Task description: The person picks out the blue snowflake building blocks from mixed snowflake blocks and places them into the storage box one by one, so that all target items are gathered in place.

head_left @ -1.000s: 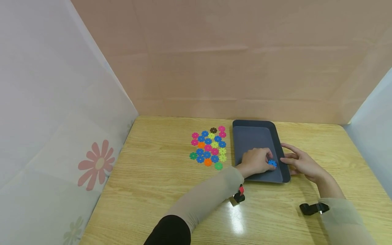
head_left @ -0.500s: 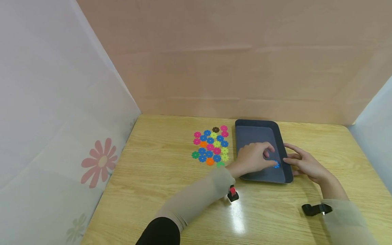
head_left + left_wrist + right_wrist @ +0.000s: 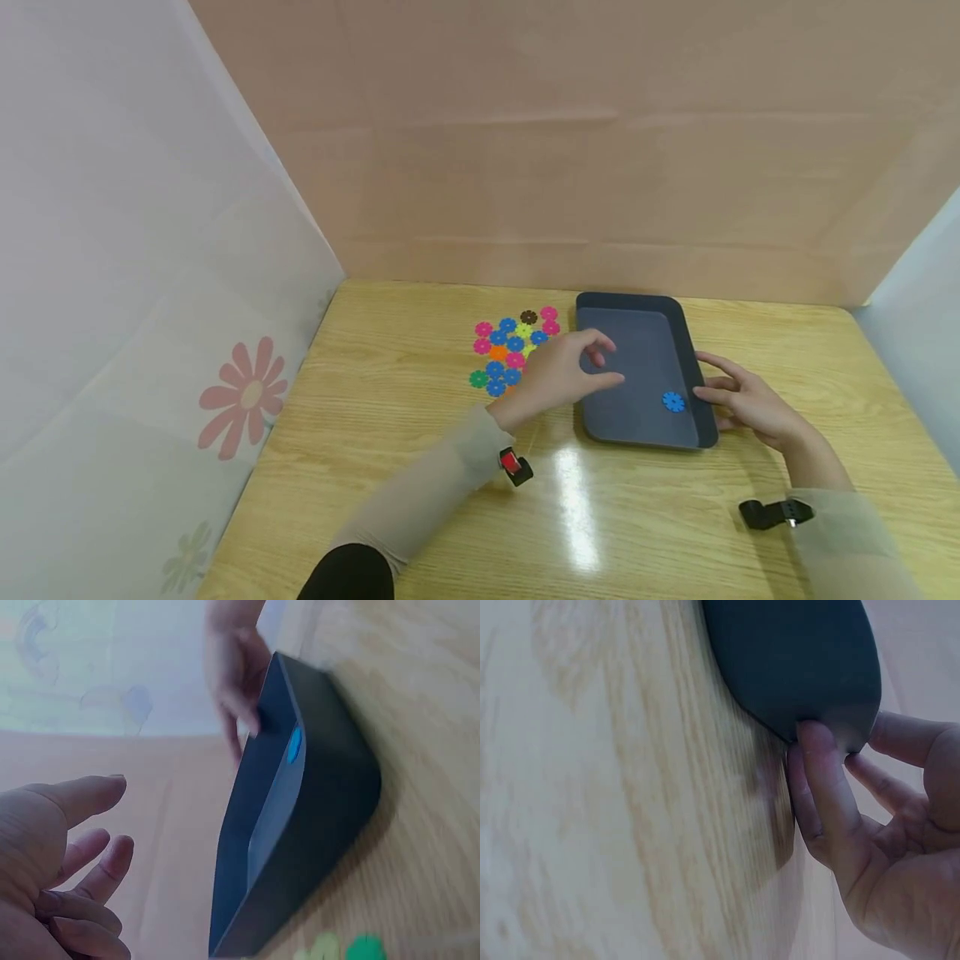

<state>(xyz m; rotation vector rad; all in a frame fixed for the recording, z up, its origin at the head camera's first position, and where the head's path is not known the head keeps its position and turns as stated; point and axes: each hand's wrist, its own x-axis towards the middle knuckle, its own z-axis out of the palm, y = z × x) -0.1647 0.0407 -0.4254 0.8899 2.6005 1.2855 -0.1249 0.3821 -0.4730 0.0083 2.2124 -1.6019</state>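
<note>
A dark grey rectangular tray (image 3: 626, 354) lies on the wooden table. One blue notched plastic disc (image 3: 672, 402) sits flat on its floor, near the right front. My left hand (image 3: 553, 372) is in the air between the disc pile and the tray's left rim, thumb and fingers apart with nothing between them. The left wrist view shows the same bare gap in that hand (image 3: 71, 866). On the tray's right side rests my right hand (image 3: 753, 410), its fingertips against the outer wall (image 3: 802, 667).
Left of the tray, several flower-shaped discs (image 3: 495, 367) in blue, pink, yellow, orange, green and brown lie in a flat cluster, partly hidden by my left hand. A brown paper wall (image 3: 480, 167) rises behind the table, with a flower-printed white sheet (image 3: 150, 250) at the left.
My left hand has let go of the blue disc, leaving it in the tray, and has moved left toward the pile. My right hand has stayed at the tray's right side.
</note>
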